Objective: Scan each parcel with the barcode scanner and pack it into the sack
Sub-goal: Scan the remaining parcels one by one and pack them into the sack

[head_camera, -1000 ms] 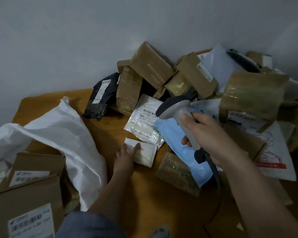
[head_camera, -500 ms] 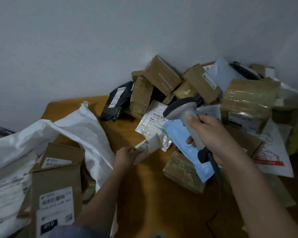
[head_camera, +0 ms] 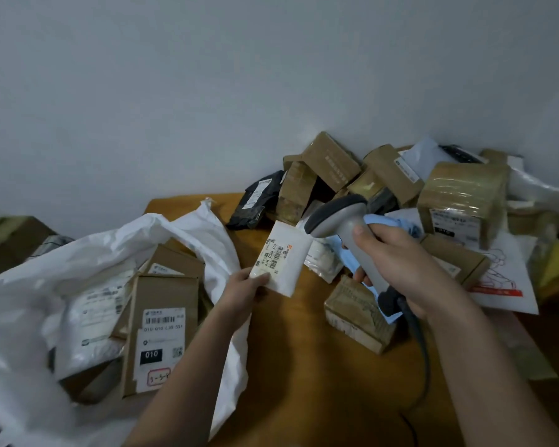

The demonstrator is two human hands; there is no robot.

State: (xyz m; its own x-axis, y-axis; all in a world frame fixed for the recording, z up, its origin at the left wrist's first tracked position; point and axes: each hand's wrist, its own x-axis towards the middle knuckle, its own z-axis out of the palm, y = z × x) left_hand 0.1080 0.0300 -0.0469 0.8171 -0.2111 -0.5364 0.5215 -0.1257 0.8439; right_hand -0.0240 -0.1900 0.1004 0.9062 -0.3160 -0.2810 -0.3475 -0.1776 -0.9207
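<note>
Left hand (head_camera: pixel 243 290) gripping white parcel (head_camera: pixel 283 259) bottom corner, scanner (head_camera: pixel 346 227) just beside

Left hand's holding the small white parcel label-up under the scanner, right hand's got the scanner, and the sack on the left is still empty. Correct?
Not quite: the sack is not empty. The head view shows several parcels inside it, including a brown box labelled 010. The rest holds: the left hand holds the small white parcel label-up, and the right hand grips the scanner just over it.
</note>
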